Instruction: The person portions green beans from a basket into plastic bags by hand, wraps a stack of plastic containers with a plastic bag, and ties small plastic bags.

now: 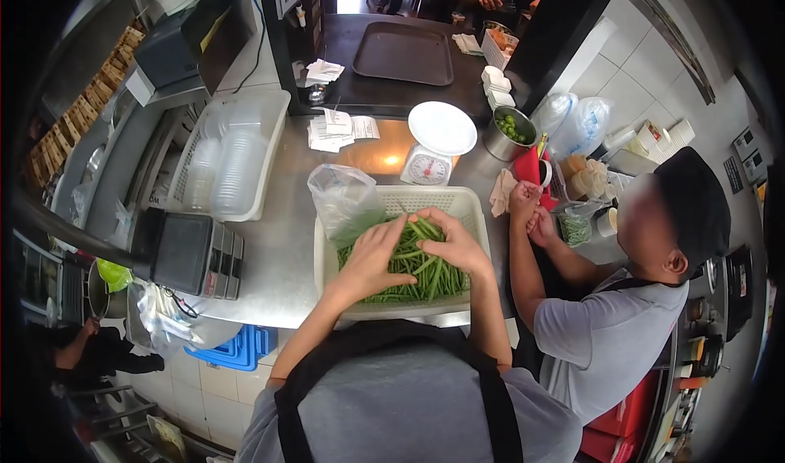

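Note:
Long green beans [433, 280] fill much of a white perforated plastic basket [482, 254] on the steel counter before me. Spread over the left part of the pile, my left hand [374, 260] has its thumb and fingers apart. My right hand [458, 246] curls round a few beans at the pile's upper right, thumb below and fingers above. The two hands face each other with fingertips close. A clear plastic bag [342, 197] rests on the basket's far left corner, with green showing by its lower part.
Beyond the basket stands a kitchen scale [427, 167] with a white plate [442, 128]. Paper slips [331, 129] lie left of it; a metal pot [509, 134] of green fruit stands right. A co-worker [630, 299] is close on my right. Container crate [266, 156] at left.

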`<move>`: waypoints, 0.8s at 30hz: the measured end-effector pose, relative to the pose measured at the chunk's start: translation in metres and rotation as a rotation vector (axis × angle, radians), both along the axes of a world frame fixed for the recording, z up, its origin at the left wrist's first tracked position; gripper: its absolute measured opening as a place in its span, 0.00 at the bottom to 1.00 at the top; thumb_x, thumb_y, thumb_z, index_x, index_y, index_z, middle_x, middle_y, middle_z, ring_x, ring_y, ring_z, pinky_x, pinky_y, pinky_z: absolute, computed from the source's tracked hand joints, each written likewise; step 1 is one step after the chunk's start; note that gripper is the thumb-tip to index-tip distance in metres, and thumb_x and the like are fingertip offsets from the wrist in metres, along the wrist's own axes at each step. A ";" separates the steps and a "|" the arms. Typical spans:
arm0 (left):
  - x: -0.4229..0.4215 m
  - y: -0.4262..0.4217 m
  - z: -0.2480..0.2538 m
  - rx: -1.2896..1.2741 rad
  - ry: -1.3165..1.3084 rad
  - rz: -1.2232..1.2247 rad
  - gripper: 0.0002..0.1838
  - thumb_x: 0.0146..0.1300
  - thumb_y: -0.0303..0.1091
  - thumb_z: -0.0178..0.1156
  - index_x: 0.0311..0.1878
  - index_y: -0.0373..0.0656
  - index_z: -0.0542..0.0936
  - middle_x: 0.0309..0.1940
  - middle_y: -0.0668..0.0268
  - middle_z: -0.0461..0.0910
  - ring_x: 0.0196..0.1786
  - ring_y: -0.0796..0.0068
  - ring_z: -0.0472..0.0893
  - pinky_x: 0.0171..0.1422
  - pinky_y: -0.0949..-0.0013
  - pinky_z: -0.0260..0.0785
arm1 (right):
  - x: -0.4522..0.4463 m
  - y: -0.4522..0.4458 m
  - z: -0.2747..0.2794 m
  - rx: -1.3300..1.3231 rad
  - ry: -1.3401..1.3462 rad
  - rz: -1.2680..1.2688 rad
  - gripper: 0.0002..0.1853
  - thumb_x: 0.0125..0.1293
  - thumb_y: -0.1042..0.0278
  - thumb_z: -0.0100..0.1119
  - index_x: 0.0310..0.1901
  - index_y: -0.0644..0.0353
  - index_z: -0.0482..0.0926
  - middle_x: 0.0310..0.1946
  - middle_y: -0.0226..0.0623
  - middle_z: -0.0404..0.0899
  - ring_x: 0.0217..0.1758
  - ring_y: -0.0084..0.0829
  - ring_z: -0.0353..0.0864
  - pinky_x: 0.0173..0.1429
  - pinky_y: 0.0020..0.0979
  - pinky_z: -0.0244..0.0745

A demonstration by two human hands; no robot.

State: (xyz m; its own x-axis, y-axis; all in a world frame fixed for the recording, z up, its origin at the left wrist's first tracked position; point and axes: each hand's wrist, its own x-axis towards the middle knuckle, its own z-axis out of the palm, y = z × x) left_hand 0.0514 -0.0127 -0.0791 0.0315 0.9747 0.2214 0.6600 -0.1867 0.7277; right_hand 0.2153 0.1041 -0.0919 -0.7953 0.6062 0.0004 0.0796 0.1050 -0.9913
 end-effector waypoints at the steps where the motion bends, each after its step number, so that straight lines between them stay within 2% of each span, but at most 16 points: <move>1: 0.008 0.001 -0.005 0.025 0.105 0.035 0.50 0.42 0.38 0.72 0.67 0.35 0.56 0.57 0.50 0.65 0.62 0.53 0.63 0.62 0.57 0.59 | -0.001 -0.001 0.001 -0.022 0.003 0.009 0.21 0.52 0.80 0.57 0.51 0.64 0.69 0.44 0.29 0.72 0.43 0.17 0.70 0.45 0.20 0.69; 2: 0.014 0.002 -0.011 0.050 0.210 0.071 0.52 0.40 0.38 0.74 0.67 0.35 0.55 0.58 0.50 0.64 0.62 0.53 0.62 0.62 0.56 0.59 | -0.002 -0.002 0.001 -0.044 0.006 0.018 0.21 0.53 0.81 0.56 0.51 0.64 0.69 0.44 0.29 0.72 0.43 0.16 0.70 0.45 0.19 0.68; 3: 0.020 0.005 -0.017 0.098 0.188 0.122 0.53 0.35 0.35 0.74 0.67 0.38 0.56 0.55 0.52 0.64 0.61 0.53 0.62 0.61 0.55 0.59 | -0.004 -0.004 0.003 -0.020 -0.021 0.043 0.22 0.51 0.76 0.59 0.50 0.67 0.69 0.43 0.34 0.73 0.48 0.23 0.70 0.54 0.25 0.66; 6: 0.023 0.013 -0.037 0.050 0.239 0.224 0.49 0.35 0.35 0.73 0.65 0.40 0.59 0.52 0.53 0.65 0.57 0.51 0.64 0.60 0.55 0.58 | -0.009 -0.011 -0.012 0.162 -0.016 0.091 0.23 0.50 0.75 0.60 0.50 0.67 0.69 0.43 0.34 0.73 0.48 0.23 0.69 0.55 0.25 0.65; 7: 0.023 0.015 -0.039 0.075 0.217 0.246 0.39 0.36 0.32 0.71 0.57 0.40 0.67 0.49 0.54 0.65 0.55 0.51 0.65 0.58 0.55 0.59 | -0.011 -0.012 -0.016 0.158 -0.008 0.082 0.22 0.52 0.74 0.62 0.49 0.67 0.70 0.43 0.33 0.73 0.49 0.23 0.70 0.55 0.25 0.64; 10: 0.011 0.021 -0.054 0.167 0.308 0.241 0.25 0.40 0.28 0.68 0.46 0.38 0.74 0.50 0.55 0.65 0.57 0.52 0.64 0.58 0.56 0.60 | -0.011 -0.006 -0.017 -0.239 -0.135 0.118 0.20 0.54 0.73 0.63 0.48 0.65 0.71 0.40 0.32 0.73 0.46 0.23 0.71 0.52 0.24 0.66; 11: 0.006 0.024 -0.059 0.213 0.282 0.237 0.14 0.45 0.29 0.65 0.37 0.38 0.76 0.46 0.56 0.71 0.55 0.56 0.68 0.58 0.54 0.59 | -0.013 -0.007 -0.017 -0.129 -0.040 0.072 0.19 0.55 0.72 0.64 0.48 0.64 0.71 0.35 0.29 0.74 0.37 0.20 0.72 0.41 0.22 0.69; 14: -0.004 0.022 -0.065 -0.003 0.300 0.116 0.09 0.52 0.32 0.61 0.34 0.39 0.75 0.33 0.57 0.77 0.42 0.59 0.77 0.52 0.55 0.64 | -0.008 0.001 -0.025 -0.294 -0.031 -0.038 0.19 0.56 0.72 0.64 0.49 0.63 0.70 0.31 0.27 0.74 0.29 0.16 0.70 0.31 0.19 0.67; 15: -0.005 0.024 -0.058 -0.152 0.151 0.120 0.09 0.61 0.36 0.54 0.35 0.39 0.74 0.23 0.58 0.78 0.26 0.60 0.79 0.42 0.57 0.69 | -0.008 0.003 -0.029 -0.313 0.005 -0.065 0.19 0.59 0.71 0.62 0.51 0.61 0.70 0.29 0.27 0.74 0.25 0.15 0.69 0.26 0.17 0.63; 18: -0.004 0.024 -0.038 -0.438 -0.278 0.100 0.11 0.67 0.38 0.48 0.38 0.39 0.73 0.22 0.58 0.78 0.19 0.61 0.77 0.34 0.59 0.69 | -0.005 0.002 -0.039 -0.539 0.085 -0.139 0.17 0.64 0.66 0.57 0.52 0.60 0.71 0.29 0.28 0.73 0.25 0.17 0.69 0.25 0.18 0.61; 21: 0.006 0.033 -0.061 -0.320 -0.426 0.133 0.11 0.68 0.38 0.47 0.41 0.39 0.72 0.27 0.58 0.79 0.25 0.65 0.79 0.37 0.63 0.69 | -0.016 -0.009 -0.049 -0.683 0.200 -0.242 0.18 0.69 0.55 0.49 0.52 0.59 0.71 0.28 0.28 0.73 0.26 0.19 0.69 0.24 0.18 0.60; 24: 0.011 0.041 -0.090 -0.138 -0.419 0.174 0.12 0.68 0.38 0.48 0.44 0.39 0.72 0.32 0.59 0.79 0.30 0.69 0.79 0.38 0.68 0.69 | -0.019 -0.009 -0.061 -0.758 0.295 -0.341 0.24 0.70 0.46 0.41 0.52 0.58 0.72 0.28 0.27 0.72 0.28 0.20 0.70 0.24 0.20 0.61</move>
